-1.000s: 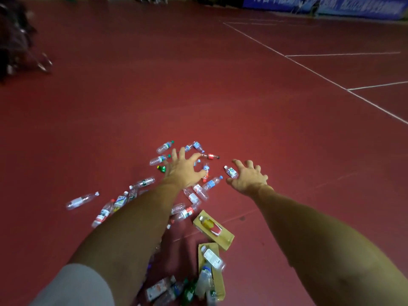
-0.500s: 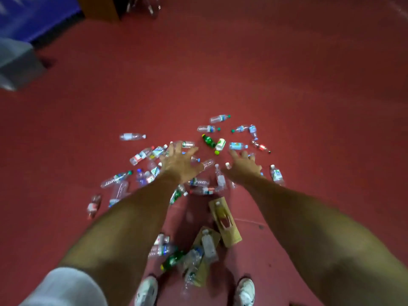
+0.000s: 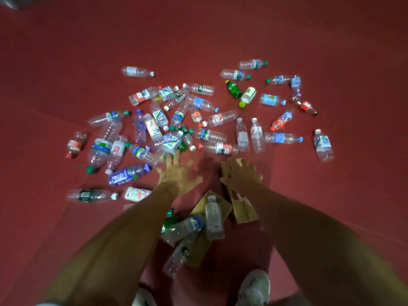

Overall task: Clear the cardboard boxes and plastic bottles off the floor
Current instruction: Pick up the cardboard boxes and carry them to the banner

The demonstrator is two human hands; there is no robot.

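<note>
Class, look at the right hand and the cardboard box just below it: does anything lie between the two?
Nothing visible does. The right hand hangs open directly over the cardboard box, covering its far end; whether they touch cannot be told.

Most bottles (image 3: 212, 135) lie on the floor (image 3: 66, 62) past my left hand (image 3: 178, 175) and to its left. One box (image 3: 239, 195) lies under my right hand (image 3: 241, 175). Another box (image 3: 205, 237) lies nearer me, between my arms, with bottles on it.

Two cardboard boxes (image 3: 239, 208), some forty bottles (image 3: 242, 135)
</note>
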